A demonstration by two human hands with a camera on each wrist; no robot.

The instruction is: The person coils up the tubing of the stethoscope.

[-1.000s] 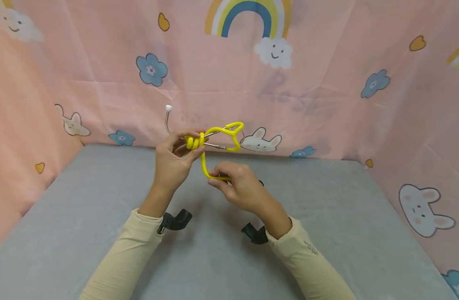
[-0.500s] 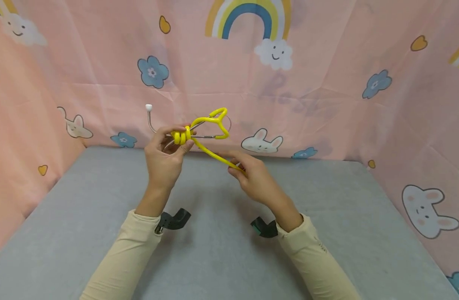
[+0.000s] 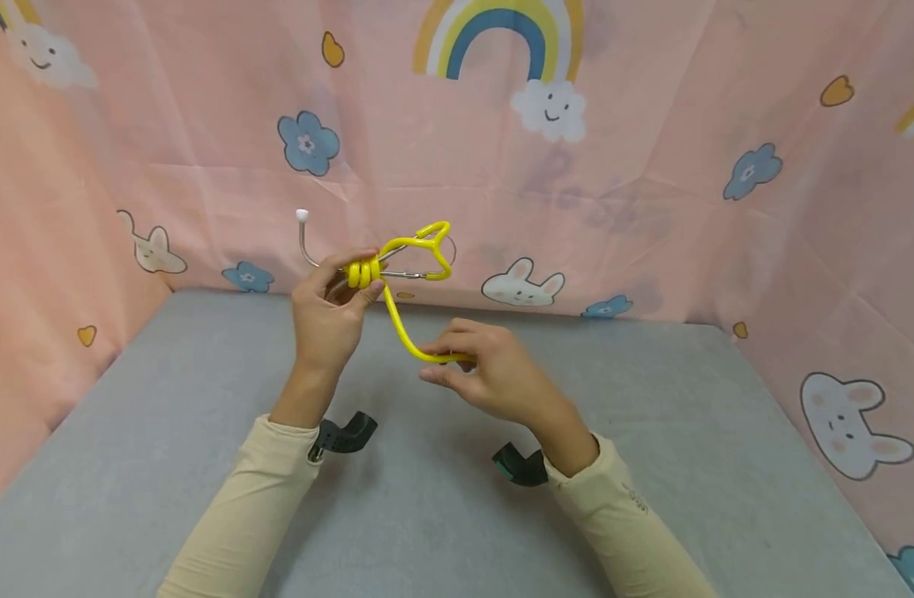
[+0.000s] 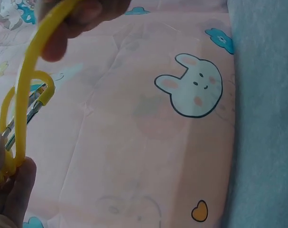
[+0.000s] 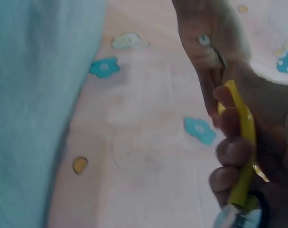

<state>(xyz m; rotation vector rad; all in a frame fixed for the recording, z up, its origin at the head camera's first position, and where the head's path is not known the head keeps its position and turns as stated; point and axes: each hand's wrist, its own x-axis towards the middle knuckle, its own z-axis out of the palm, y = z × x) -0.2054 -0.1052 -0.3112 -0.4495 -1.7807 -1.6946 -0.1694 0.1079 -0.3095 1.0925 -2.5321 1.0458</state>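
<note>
A stethoscope with yellow tubing is held up over the table. Its tubing is wound in several coils around the metal ear tubes, and my left hand pinches these coils between thumb and fingers. One white ear tip points up beyond that hand; the other is hidden in the head view. From the coils the tubing hangs down and bends right to my right hand, whose fingers are curled around it. In the right wrist view, the chest piece sits at the tubing's end, by that palm, partly cut off.
A grey table lies under both hands. Behind it and at both sides hangs a pink printed cloth. Black wrist mounts stick out from both sleeves.
Both hands shifted left, the right drawing the free tubing out straight. Since then the right hand has dropped slightly and come nearer, so the tubing sags in a bend. The coils stay in the left hand.
</note>
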